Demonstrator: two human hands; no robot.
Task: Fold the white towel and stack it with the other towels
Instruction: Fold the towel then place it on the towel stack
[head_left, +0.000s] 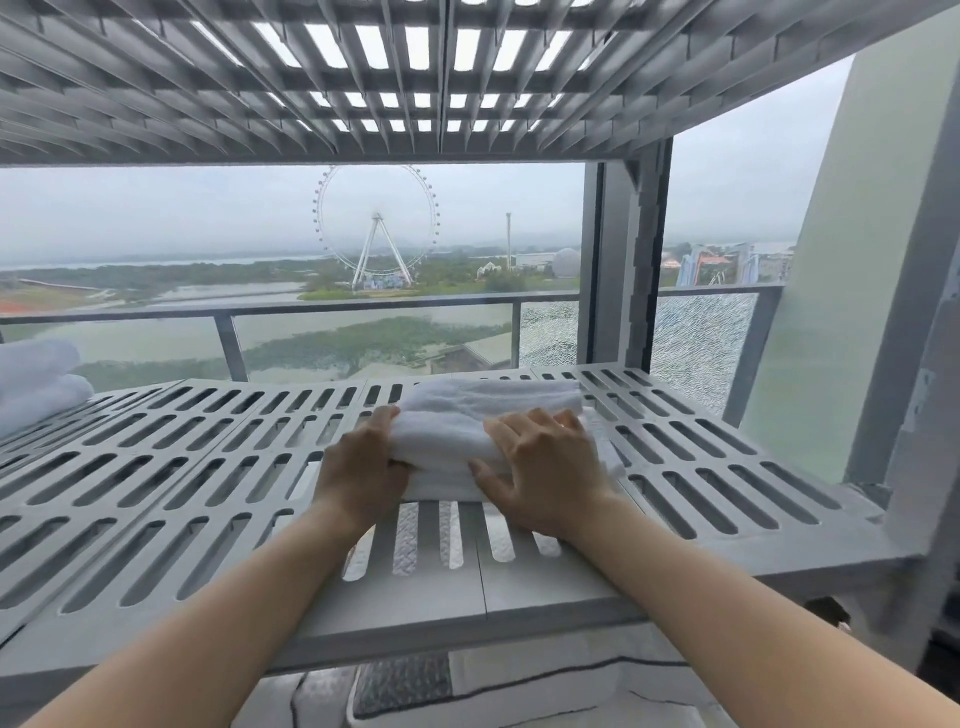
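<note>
A folded white towel (457, 421) lies on the grey slotted shelf (182, 467), right of its middle. My left hand (363, 467) grips the towel's left end, fingers curled around the fold. My right hand (545, 467) lies flat on the towel's right part, thumb at its near edge. More folded white towels (36, 384) are piled at the shelf's far left edge, partly cut off by the frame.
A second slotted shelf (415, 78) hangs close overhead. A grey upright post (623, 260) stands behind the towel at the right, and another frame post (904, 312) at the far right. A glass balcony railing (363, 312) lies beyond.
</note>
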